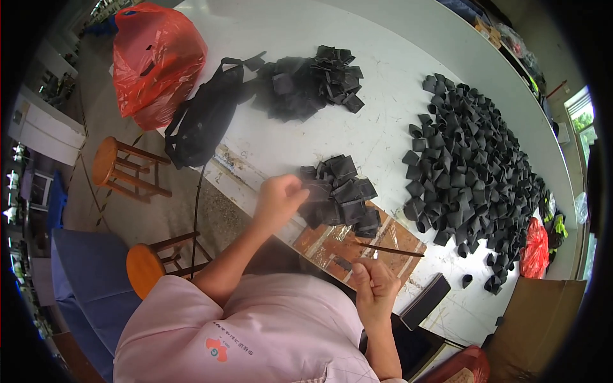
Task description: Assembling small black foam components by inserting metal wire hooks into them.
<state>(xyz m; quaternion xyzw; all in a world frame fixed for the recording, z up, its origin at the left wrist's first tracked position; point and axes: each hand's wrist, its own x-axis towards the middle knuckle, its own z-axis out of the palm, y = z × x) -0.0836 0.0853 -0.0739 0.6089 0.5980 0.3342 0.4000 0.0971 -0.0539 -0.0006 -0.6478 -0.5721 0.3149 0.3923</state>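
Left hand [279, 199] is curled into a loose fist at the near edge of the small pile of black pieces [340, 191], its fingers closed on one piece at the pile's left side; the exact pinch is blurred. Right hand [375, 286] is closed around the near end of a thin dark stick [391, 250], which points away to the right, its far end lying over a brown taped board [332, 246]. The two hands are apart, the right one nearer the body.

The small pile rests partly on the brown board and partly on the white table [383, 127]. A flat black block [425, 300] lies just right of the right hand, near the table edge.

Further out, a second pile of black pieces [310, 83] sits at the far side of the table. A wide spread of folded black pieces [472, 172] covers the right side of the table.

A black bag [203, 121] hangs over the table's left edge, with a red plastic bag [156, 60] beside it. Two round wooden stools [105, 161] stand on the floor to the left.
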